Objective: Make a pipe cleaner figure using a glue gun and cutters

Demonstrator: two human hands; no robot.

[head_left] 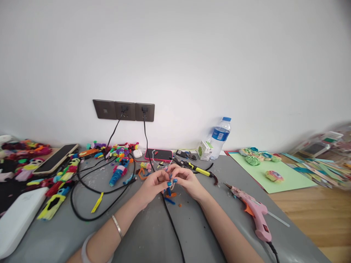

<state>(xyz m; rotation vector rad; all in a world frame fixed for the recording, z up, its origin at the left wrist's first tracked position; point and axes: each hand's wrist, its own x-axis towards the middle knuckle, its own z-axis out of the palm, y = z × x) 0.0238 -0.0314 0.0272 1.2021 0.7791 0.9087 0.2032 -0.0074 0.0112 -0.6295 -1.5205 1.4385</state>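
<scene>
My left hand (153,185) and my right hand (188,179) meet above the middle of the grey table, their fingertips pinched together. Between them is a small, pale pipe cleaner piece (172,186), mostly covered by the fingers. Its full shape cannot be made out. Just below the hands lie blue pipe cleaner bits (170,201) and orange scraps. Yellow-handled pliers (202,171) rest behind my right hand. Left of my left hand lies a blue pipe cleaner figure (118,173).
A pink hot glue gun (256,215) lies at right. Behind stand a water bottle (220,138) and a small carton (204,150). A black cable (171,223) runs under the hands and loops at left. Phones, pipe cleaner dolls (56,199) and a white box (23,219) occupy the left.
</scene>
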